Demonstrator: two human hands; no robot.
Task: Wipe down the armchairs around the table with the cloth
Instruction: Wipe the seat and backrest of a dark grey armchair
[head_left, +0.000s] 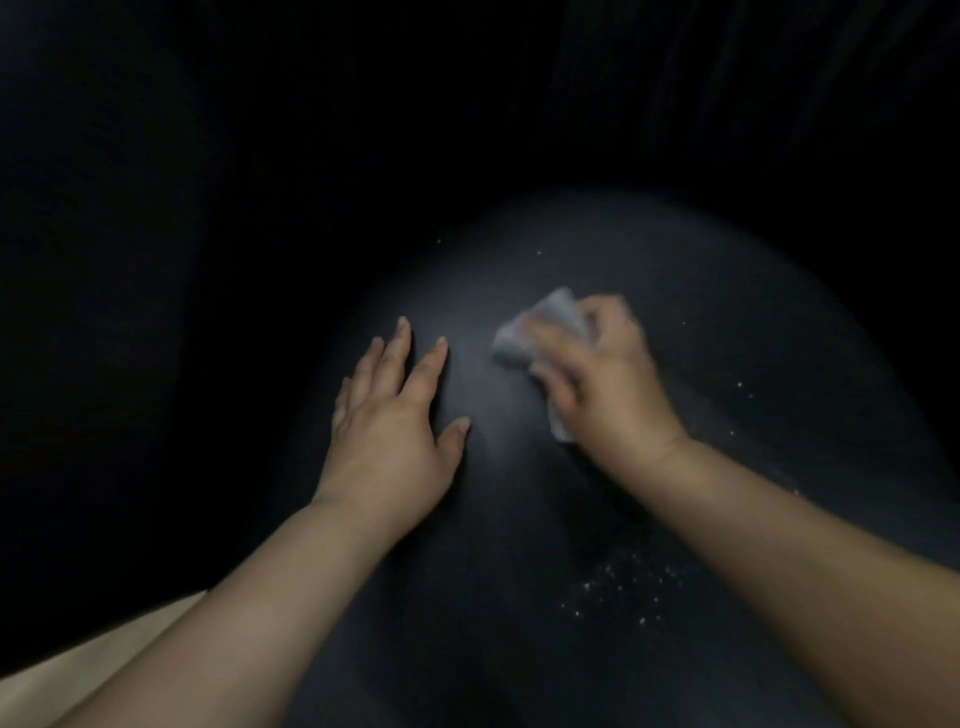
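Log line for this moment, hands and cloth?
left hand: flat on chair | right hand: grips cloth, pressed on chair | crumbs: near edge, unwiped

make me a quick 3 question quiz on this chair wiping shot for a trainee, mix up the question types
1. True or false: the left hand holds the cloth.
2. Multiple choice: where do most of the white specks lie on the dark seat surface?
A. beyond the left hand's fingertips
B. near the right forearm, closer to the camera than the cloth
C. under the left palm
3. Fill in: the right hand grips a pale ____ against the seat.

Key
1. False: the left hand lies flat with spread fingers on the seat; the right hand holds the cloth.
2. B
3. cloth
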